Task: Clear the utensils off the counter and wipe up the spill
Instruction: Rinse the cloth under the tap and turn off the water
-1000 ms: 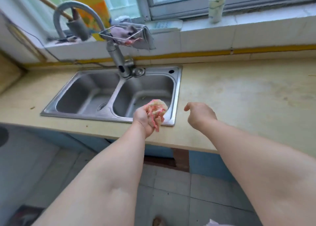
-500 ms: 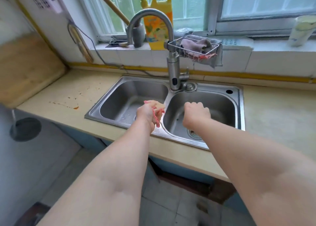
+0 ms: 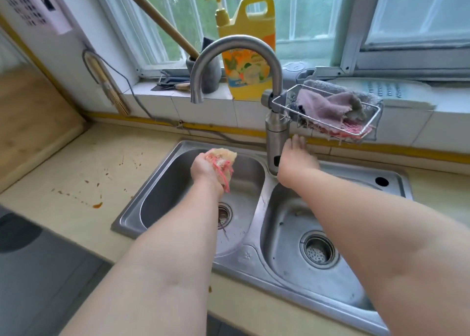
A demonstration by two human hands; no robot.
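No legible text: print on the yellow soap bottle's label (image 3: 246, 69) and the wall paper (image 3: 30, 3) is blurred.

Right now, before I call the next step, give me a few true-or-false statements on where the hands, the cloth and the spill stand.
1. The left hand grips a wadded cloth over the left sink basin. True.
2. Water is running from the faucet spout. False: no stream shows.
3. The right hand is at the faucet's base column. True.
4. The counter left of the sink is already wiped clean. False: reddish-brown splatter is on it.
5. The wire rack on the faucet is empty. False: it holds a crumpled rag.
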